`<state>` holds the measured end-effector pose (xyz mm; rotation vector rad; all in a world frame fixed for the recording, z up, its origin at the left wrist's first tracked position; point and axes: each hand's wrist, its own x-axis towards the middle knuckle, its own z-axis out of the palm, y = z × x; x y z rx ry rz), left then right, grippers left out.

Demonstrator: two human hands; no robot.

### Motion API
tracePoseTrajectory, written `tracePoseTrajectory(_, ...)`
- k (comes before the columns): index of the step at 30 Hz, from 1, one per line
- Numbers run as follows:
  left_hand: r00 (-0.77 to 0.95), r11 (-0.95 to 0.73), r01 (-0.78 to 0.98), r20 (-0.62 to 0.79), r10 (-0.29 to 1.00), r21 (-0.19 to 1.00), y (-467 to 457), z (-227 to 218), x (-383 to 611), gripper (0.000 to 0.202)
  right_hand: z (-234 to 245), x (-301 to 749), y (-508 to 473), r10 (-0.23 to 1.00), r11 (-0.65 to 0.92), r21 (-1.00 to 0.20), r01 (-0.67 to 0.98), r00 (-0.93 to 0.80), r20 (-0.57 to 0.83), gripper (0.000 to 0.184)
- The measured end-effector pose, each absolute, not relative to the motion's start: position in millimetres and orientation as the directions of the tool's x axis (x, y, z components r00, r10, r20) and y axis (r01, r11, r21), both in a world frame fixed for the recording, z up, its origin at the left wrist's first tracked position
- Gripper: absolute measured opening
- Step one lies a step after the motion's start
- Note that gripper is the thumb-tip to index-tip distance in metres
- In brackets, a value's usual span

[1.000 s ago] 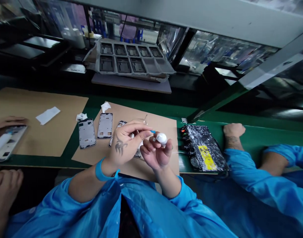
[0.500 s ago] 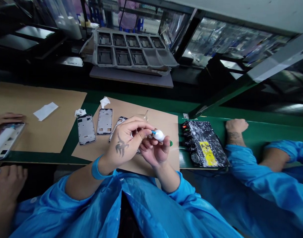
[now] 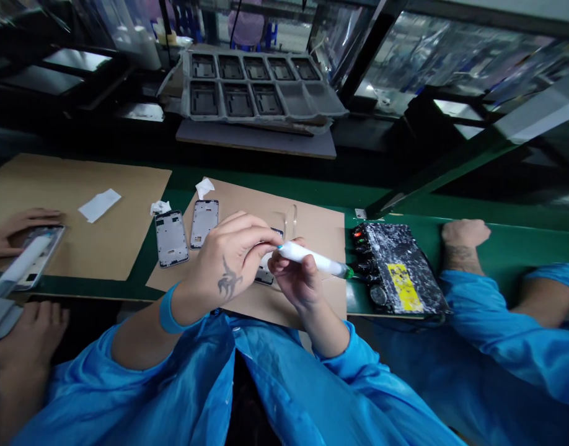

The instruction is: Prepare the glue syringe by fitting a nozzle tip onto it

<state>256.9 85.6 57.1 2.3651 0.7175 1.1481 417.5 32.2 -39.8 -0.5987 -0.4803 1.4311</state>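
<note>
My right hand (image 3: 297,282) is closed around a white glue syringe (image 3: 312,257) with a green end and a thin tube running right. The syringe lies almost level above the brown cardboard sheet (image 3: 312,226). My left hand (image 3: 231,257), tattooed on its back, pinches the syringe's blue tip with thumb and fingers. A blue band circles my left wrist. Two phone frames (image 3: 172,238) lie flat on the cardboard's left part, and a third frame (image 3: 266,275) shows partly under my hands.
A black spattered controller box (image 3: 398,275) sits right of the cardboard. A grey tray (image 3: 261,93) of dark parts stands behind the green belt (image 3: 512,248). A co-worker's fist (image 3: 465,234) rests at right. Another person's hands (image 3: 22,223) hold a frame at left.
The syringe has swung from end-on to lying sideways, its green end pointing right. My left fingers have stayed on its blue tip. The view has shifted slightly.
</note>
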Motion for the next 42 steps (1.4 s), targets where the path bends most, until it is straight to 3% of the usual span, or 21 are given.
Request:
tracePoseTrajectory(7,0.615,-0.865,0.196,0.629,0.476,0.463,95,61,247,0.022,-41,414,34,0.999,-0.024,-0.622,-0.783,0.009,-0.049,0.051)
tracePoseTrajectory(13,0.638,-0.835,0.329,0.548,0.541,0.441,93,63,243,0.021,-43,414,35,0.997,0.052,-0.693,-0.719,0.083,-0.010,0.052)
tracePoseTrajectory(17,0.735,-0.990,0.105,0.664,0.140,0.093,103,61,239,0.014,-39,411,35,0.996,-0.047,-0.614,-0.788,0.007,-0.085,0.050)
tracePoseTrajectory(19,0.753,-1.000,0.014,0.658,0.013,0.003,109,59,236,0.013,-37,410,35,0.993,-0.101,-0.582,-0.807,-0.051,-0.103,0.050)
tracePoseTrajectory(21,0.743,-0.998,0.020,0.666,0.059,0.066,113,56,234,0.017,-37,410,34,0.995,-0.098,-0.584,-0.806,-0.063,-0.080,0.049)
tracePoseTrajectory(25,0.679,-0.945,0.090,0.675,0.288,0.313,108,49,232,0.021,-39,409,32,1.000,-0.018,-0.633,-0.774,-0.009,-0.016,0.043)
tracePoseTrajectory(30,0.584,-0.779,0.185,0.570,0.578,0.599,92,43,229,0.027,-40,407,28,1.000,0.019,-0.692,-0.721,0.018,0.009,0.049)
tracePoseTrajectory(33,0.600,-0.826,0.157,0.611,0.515,0.542,92,45,228,0.026,-36,407,27,1.000,-0.014,-0.700,-0.714,-0.014,-0.006,0.051)
tracePoseTrajectory(36,0.641,-0.949,-0.021,0.733,0.230,0.316,100,48,228,0.024,-33,406,26,0.996,-0.087,-0.634,-0.768,-0.089,-0.030,0.048)
tracePoseTrajectory(39,0.664,-0.982,-0.134,0.748,0.012,0.136,107,51,227,0.017,-31,406,26,0.984,-0.170,-0.581,-0.796,-0.165,-0.063,0.048)
tracePoseTrajectory(42,0.691,-0.983,-0.104,0.721,0.038,0.151,107,53,224,0.023,-29,408,25,0.985,-0.169,-0.597,-0.784,-0.150,-0.081,0.049)
